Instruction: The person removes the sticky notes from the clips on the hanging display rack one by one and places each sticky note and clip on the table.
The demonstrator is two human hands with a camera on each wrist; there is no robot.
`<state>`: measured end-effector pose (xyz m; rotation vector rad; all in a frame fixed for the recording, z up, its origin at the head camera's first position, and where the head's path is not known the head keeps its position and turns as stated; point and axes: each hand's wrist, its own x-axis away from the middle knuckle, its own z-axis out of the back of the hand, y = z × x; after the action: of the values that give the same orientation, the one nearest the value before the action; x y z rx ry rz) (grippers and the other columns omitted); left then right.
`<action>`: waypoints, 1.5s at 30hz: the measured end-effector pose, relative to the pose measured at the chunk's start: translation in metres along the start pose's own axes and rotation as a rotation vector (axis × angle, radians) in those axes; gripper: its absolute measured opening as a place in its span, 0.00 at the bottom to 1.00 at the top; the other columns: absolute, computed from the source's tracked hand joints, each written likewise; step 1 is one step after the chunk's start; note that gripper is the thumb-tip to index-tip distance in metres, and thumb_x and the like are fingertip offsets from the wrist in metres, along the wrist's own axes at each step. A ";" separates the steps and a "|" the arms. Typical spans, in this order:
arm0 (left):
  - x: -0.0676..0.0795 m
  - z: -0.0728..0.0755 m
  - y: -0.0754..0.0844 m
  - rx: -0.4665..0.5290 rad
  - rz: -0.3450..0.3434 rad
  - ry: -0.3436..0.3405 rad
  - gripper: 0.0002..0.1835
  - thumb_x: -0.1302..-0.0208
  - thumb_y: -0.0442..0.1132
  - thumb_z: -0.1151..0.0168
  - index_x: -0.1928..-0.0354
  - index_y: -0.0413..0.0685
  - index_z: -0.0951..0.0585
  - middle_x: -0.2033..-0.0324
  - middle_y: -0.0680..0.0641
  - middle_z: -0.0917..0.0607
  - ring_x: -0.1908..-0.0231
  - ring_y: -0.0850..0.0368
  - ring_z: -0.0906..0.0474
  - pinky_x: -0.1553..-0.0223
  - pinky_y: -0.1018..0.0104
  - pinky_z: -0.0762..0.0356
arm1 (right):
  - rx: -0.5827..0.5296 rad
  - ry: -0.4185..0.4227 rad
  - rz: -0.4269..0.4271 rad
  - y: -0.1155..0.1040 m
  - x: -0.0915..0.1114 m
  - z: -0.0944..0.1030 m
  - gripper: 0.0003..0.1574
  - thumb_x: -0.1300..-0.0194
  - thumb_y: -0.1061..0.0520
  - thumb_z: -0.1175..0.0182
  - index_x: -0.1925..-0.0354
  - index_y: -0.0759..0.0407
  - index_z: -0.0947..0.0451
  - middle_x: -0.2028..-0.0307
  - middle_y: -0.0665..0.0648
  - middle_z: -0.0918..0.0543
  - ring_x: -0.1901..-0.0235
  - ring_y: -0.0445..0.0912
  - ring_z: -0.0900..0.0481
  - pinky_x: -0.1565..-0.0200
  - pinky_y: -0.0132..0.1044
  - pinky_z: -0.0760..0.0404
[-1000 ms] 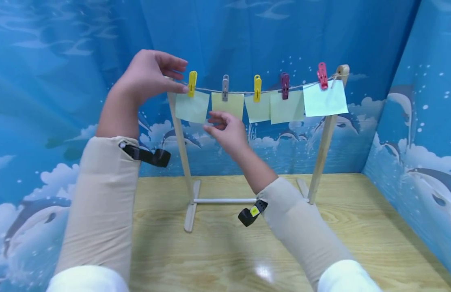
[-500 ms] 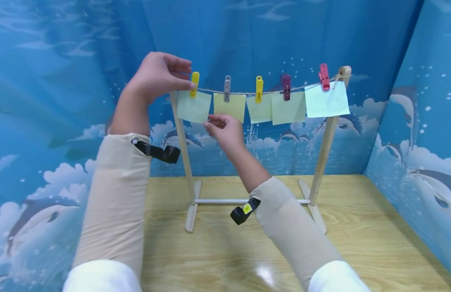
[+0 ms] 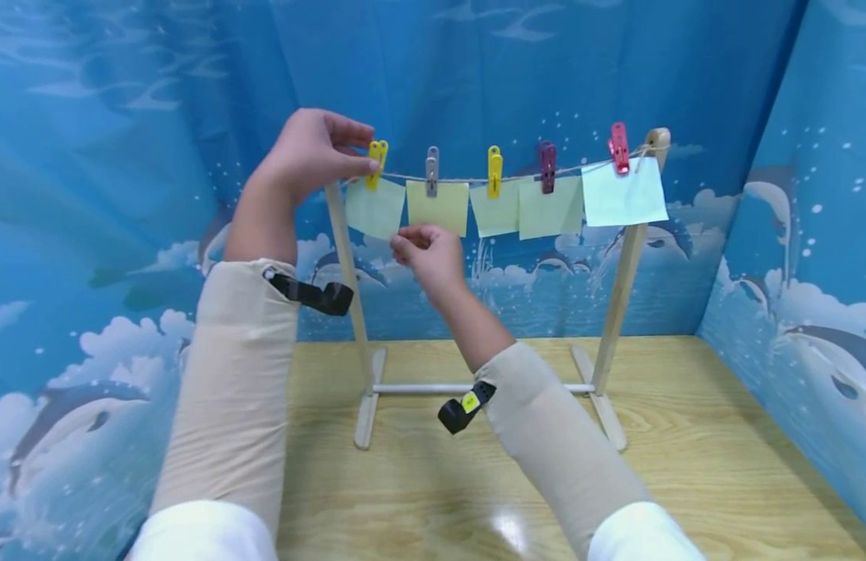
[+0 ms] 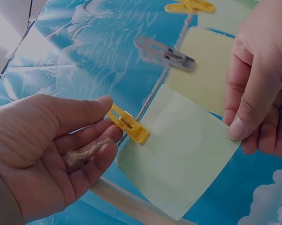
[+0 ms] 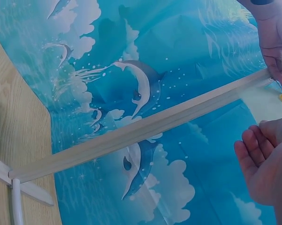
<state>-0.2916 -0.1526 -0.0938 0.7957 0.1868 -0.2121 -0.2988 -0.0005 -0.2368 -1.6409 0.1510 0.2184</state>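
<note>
My left hand [image 3: 316, 156] pinches the handles of the leftmost yellow clothespin [image 4: 126, 123] between thumb and fingers at the left end of the string. That clothespin overlaps the top edge of a pale green paper sheet [image 4: 178, 154]. The sheet's lower right corner is pinched between the thumb and fingers of my right hand [image 3: 436, 257]. In the left wrist view, a frayed string end [image 4: 89, 152] lies across the left fingers. Beside this sheet, a grey clothespin [image 3: 432, 171] holds a yellow paper sheet [image 3: 438, 210] on the string.
Farther right hang more paper sheets under a second yellow clothespin [image 3: 494, 171], a purple clothespin [image 3: 547, 166] and a red clothespin [image 3: 619, 148]. The wooden stand [image 3: 625, 288] rises from a wood-grain tabletop [image 3: 433, 475]. Blue dolphin-print curtains [image 3: 433, 70] surround it.
My left hand has moved right onto the yellow clothespin, whose handles now look squeezed and turned. My right hand has shifted slightly left and down to the paper's corner.
</note>
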 end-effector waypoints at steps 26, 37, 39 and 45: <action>-0.001 -0.014 -0.005 -0.069 -0.113 -0.068 0.32 0.31 0.48 0.41 0.27 0.58 0.36 0.38 0.48 0.25 0.42 0.57 0.26 0.44 0.65 0.23 | 0.026 -0.031 0.023 0.006 0.001 0.001 0.10 0.32 0.59 0.38 0.56 0.65 0.18 0.61 0.59 0.16 0.62 0.47 0.16 0.54 0.36 0.16; 0.002 -0.014 -0.009 -0.021 -0.095 -0.033 0.28 0.33 0.47 0.37 0.33 0.50 0.27 0.47 0.47 0.21 0.49 0.57 0.24 0.49 0.66 0.21 | 0.045 -0.051 0.025 0.008 0.003 0.004 0.12 0.31 0.57 0.39 0.55 0.65 0.19 0.60 0.59 0.16 0.60 0.47 0.16 0.52 0.38 0.17; 0.004 -0.013 -0.010 -0.015 -0.093 -0.022 0.26 0.35 0.47 0.35 0.36 0.49 0.24 0.49 0.47 0.20 0.51 0.57 0.23 0.49 0.65 0.20 | 0.049 -0.058 0.024 0.009 0.004 0.005 0.12 0.31 0.58 0.39 0.55 0.65 0.19 0.60 0.59 0.16 0.60 0.47 0.16 0.52 0.39 0.17; 0.013 -0.008 -0.011 -0.016 -0.132 0.042 0.21 0.40 0.46 0.31 0.46 0.47 0.17 0.55 0.47 0.17 0.56 0.55 0.21 0.52 0.66 0.19 | 0.068 -0.070 0.015 0.010 0.006 0.010 0.12 0.31 0.57 0.40 0.53 0.63 0.19 0.59 0.58 0.16 0.58 0.47 0.17 0.50 0.40 0.18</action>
<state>-0.2827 -0.1559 -0.1105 0.7730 0.2802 -0.3180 -0.2961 0.0088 -0.2486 -1.5631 0.1165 0.2787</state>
